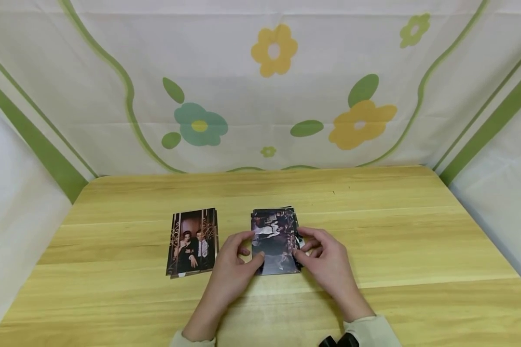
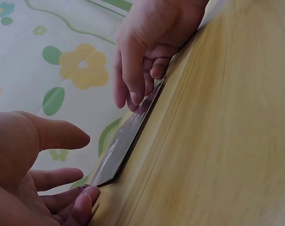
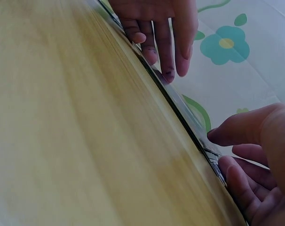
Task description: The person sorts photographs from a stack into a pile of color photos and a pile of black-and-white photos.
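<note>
A stack of photo prints (image 1: 274, 241) lies on the table between both hands; its top print shows a figure in white against a dark scene. At its left edge is my left hand (image 1: 235, 262), fingertips right at the side. In the left wrist view, the left thumb (image 2: 69, 136) stands raised apart from the prints. On the opposite side, my right hand (image 1: 327, 258) has its fingertips at the right edge, the thumb overlapping the top print's border. Some lower prints stick out slightly at the top and right. The right wrist view shows the stack's thin edge (image 3: 173, 106).
To the left lies a second stack of photo prints (image 1: 194, 243), slightly uneven, topped by a picture of two seated people. The wooden table (image 1: 386, 217) ends at a flower-patterned cloth (image 1: 247, 96) behind. A black object (image 1: 339, 341) shows by the right sleeve.
</note>
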Tool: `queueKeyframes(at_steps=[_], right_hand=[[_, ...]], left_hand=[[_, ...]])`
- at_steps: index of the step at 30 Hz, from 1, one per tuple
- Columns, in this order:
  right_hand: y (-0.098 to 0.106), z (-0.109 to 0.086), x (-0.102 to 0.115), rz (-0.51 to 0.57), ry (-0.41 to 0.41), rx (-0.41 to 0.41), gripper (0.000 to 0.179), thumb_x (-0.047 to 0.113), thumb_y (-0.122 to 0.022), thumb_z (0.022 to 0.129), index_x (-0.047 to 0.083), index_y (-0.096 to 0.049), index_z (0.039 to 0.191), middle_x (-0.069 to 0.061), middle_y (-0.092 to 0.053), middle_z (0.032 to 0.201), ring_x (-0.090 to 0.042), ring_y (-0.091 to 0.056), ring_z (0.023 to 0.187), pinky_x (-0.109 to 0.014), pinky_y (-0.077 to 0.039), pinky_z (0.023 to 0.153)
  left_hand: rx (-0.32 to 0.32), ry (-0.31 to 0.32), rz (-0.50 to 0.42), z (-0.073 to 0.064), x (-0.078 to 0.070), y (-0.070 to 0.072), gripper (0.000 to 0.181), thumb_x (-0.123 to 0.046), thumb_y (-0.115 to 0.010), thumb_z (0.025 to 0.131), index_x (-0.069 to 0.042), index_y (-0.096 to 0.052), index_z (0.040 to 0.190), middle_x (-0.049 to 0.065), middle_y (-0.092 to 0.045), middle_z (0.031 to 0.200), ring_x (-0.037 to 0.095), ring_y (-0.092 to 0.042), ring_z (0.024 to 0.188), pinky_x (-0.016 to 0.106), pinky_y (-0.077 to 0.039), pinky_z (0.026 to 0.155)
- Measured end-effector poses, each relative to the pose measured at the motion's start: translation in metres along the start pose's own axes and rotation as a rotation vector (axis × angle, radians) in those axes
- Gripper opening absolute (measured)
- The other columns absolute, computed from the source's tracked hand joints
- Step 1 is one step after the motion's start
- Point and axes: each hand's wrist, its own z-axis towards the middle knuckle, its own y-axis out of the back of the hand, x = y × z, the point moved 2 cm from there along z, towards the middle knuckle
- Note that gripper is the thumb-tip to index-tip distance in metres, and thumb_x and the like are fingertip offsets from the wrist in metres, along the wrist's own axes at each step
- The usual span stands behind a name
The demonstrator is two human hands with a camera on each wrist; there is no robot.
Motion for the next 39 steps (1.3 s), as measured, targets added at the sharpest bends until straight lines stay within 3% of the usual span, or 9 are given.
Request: queueKeyframes(at_steps=[10, 22, 32, 39], right_hand=[[0.0010, 0.0006, 0.0005, 0.003, 0.023, -0.002, 0.047, 0.004, -0.087, 0.085, 0.015, -0.077, 0.129, -0.005, -0.074, 0.096, -0.009, -0.061, 0.071, -0.021, -0.054, 0.064], [0.0002, -0.0002, 0.0017, -0.022, 0.045, -0.002, 0.043, 0.004, -0.086, 0.086, 0.015, -0.079, 0.127, -0.004, -0.074, 0.095, -0.008, -0.061, 0.070, -0.021, -0.054, 0.063], [-0.0012, 0.0000, 0.0017, -0.026, 0.058, -0.003, 0.043, 0.005, -0.088, 0.086, 0.016, -0.079, 0.126, -0.003, -0.074, 0.095, -0.008, -0.061, 0.070, -0.021, -0.054, 0.064], [-0.0013, 0.0004, 0.0005, -0.019, 0.066, -0.003, 0.045, 0.002, -0.087, 0.084, 0.015, -0.079, 0.126, -0.004, -0.073, 0.095, -0.007, -0.061, 0.070, -0.021, -0.054, 0.064]], left_hand=[[0.007, 0.022, 0.009, 0.0011, -0.0011, -0.0012, 0.053, -0.019, -0.082, 0.092, -0.011, -0.066, 0.141, 0.010, -0.066, 0.124, 0.019, -0.055, 0.095, 0.025, -0.047, 0.075], [0.005, 0.031, -0.045, -0.0019, -0.0040, -0.0003, 0.049, -0.019, -0.083, 0.092, -0.012, -0.070, 0.138, 0.011, -0.068, 0.127, 0.020, -0.057, 0.096, 0.025, -0.047, 0.074], [-0.042, 0.058, -0.089, -0.0018, -0.0029, -0.0020, 0.059, -0.013, -0.081, 0.092, -0.013, -0.063, 0.148, 0.015, -0.068, 0.122, 0.017, -0.056, 0.077, 0.024, -0.048, 0.063], [-0.022, 0.058, 0.007, -0.0006, -0.0037, -0.0024, 0.072, -0.017, -0.080, 0.092, -0.011, -0.052, 0.158, 0.013, -0.066, 0.106, 0.018, -0.053, 0.081, 0.027, -0.046, 0.068]])
